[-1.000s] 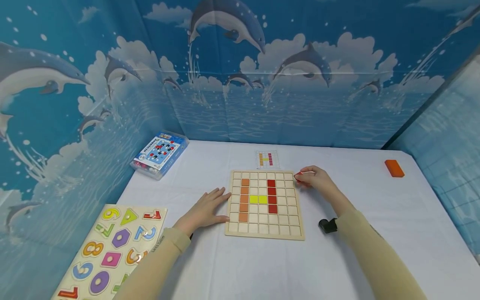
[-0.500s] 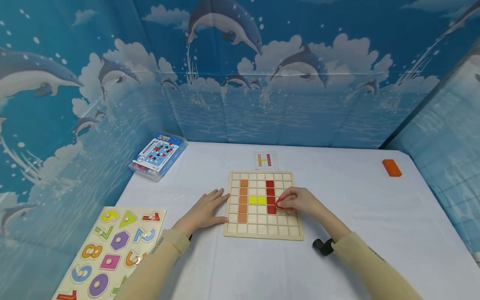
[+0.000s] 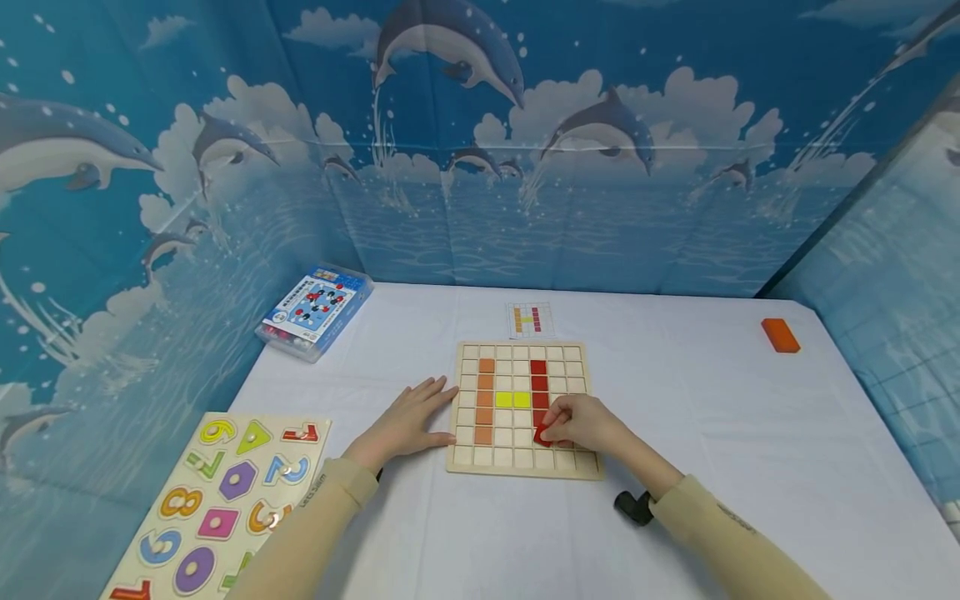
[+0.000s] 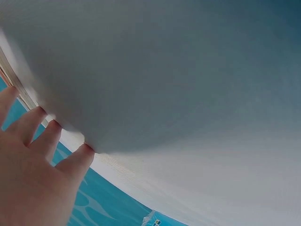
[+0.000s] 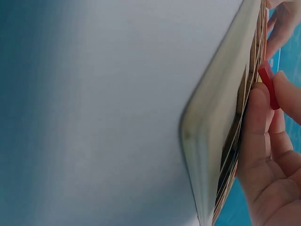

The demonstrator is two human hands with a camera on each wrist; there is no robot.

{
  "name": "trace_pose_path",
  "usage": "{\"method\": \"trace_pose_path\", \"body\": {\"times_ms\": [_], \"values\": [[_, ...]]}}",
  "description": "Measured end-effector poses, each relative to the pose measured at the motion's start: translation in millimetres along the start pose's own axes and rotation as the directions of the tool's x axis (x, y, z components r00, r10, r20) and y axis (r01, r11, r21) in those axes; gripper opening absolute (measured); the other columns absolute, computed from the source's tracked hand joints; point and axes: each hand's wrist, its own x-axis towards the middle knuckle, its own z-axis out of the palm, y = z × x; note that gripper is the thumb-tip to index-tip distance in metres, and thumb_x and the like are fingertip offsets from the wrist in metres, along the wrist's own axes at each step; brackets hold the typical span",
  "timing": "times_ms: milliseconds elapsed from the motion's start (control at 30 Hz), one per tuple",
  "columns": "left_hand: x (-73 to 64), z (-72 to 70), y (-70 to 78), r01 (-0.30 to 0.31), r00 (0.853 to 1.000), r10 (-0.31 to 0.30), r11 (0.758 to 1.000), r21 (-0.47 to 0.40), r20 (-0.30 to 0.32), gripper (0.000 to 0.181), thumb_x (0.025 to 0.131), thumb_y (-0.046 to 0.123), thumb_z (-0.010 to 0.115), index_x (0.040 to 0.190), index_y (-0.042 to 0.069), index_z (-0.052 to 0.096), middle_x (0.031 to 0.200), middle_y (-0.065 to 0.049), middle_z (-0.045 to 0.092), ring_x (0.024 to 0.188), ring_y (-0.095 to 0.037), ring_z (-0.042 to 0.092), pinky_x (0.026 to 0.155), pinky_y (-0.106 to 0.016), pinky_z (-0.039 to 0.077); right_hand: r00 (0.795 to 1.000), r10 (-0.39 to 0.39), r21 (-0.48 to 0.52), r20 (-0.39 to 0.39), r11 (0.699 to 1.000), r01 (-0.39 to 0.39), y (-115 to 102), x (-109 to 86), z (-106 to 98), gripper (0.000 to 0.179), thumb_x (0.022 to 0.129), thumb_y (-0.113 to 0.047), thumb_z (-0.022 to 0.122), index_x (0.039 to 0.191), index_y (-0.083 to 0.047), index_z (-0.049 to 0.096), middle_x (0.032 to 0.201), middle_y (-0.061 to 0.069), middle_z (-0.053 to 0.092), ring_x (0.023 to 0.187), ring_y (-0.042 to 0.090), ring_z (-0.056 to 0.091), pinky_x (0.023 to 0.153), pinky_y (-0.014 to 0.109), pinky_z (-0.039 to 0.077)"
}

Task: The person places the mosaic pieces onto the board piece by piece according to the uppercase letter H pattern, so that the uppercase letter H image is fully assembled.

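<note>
A square wooden grid board [image 3: 467,464] lies on the white table, with orange tiles [image 3: 484,402] in one column, yellow tiles [image 3: 513,399] in the middle and red tiles [image 3: 539,385] in another column. My right hand [image 3: 585,423] pinches a small red tile [image 5: 269,85] between thumb and fingers, at the lower end of the red column. In the right wrist view the tile is tilted. My left hand [image 3: 405,421] rests with spread fingers against the board's left edge. A pattern card [image 3: 529,320] showing a similar coloured layout lies just behind the board.
At the front left lies a wooden number-and-shape puzzle [image 3: 217,500]. A clear box with a blue label [image 3: 315,312] stands at the back left. An orange block [image 3: 781,335] sits far right. A patterned blue dolphin curtain [image 3: 465,217] surrounds the table.
My right hand has carried the red tile from beyond the board's upper right corner leftward and down to the foot of the red column. My left hand stays at the board's edge.
</note>
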Motion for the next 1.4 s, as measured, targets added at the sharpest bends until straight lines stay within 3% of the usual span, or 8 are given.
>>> {"method": "trace_pose_path", "body": {"times_ms": [367,833,1200,1400], "values": [[3.1,0.7,0.5,0.005,1.0,-0.005,1.0,0.006,0.004,0.082,0.085,0.051,0.072,0.153,0.021,0.037,0.163,-0.008,0.027,0.152,-0.03,0.021,0.124,-0.053,0.017,1.0,-0.006,-0.106,-0.028,0.994,0.003,-3.9,-1.0,1.8,0.013,0.082,-0.016,0.08,0.081,-0.012,0.068,0.071,0.0,0.061,0.064,0.014,0.054,0.059,0.025,0.045],[5.2,0.2,0.0,0.01,1.0,-0.01,1.0,0.005,0.006,0.082,0.085,0.051,0.071,0.154,0.022,0.037,0.163,-0.007,0.027,0.152,-0.029,0.02,0.124,-0.053,0.017,0.986,-0.151,-0.233,-0.067,0.964,0.131,-7.8,-2.8,4.2,0.015,0.081,-0.009,0.079,0.074,-0.012,0.065,0.069,-0.004,0.058,0.066,0.012,0.05,0.06,0.024,0.042],[2.9,4.6,-4.6,0.009,1.0,-0.009,1.0,0.006,0.011,0.081,0.085,0.05,0.072,0.153,0.021,0.038,0.162,-0.009,0.027,0.152,-0.031,0.021,0.124,-0.053,0.018,0.988,-0.142,-0.243,-0.06,0.962,0.123,-9.2,-5.9,7.6,0.019,0.082,-0.013,0.079,0.072,-0.013,0.063,0.067,-0.003,0.057,0.063,0.012,0.049,0.057,0.022,0.042],[4.0,-2.1,-0.1,0.042,0.998,-0.041,0.999,-0.023,0.056,0.078,0.088,0.05,0.069,0.153,0.02,0.038,0.162,-0.01,0.028,0.151,-0.031,0.023,0.123,-0.054,0.02,0.993,-0.114,-0.177,0.009,0.978,0.114,-4.0,-6.5,-12.5,0.012,0.087,-0.022,0.075,0.084,-0.013,0.067,0.077,-0.003,0.062,0.07,0.013,0.055,0.064,0.026,0.046]]}}
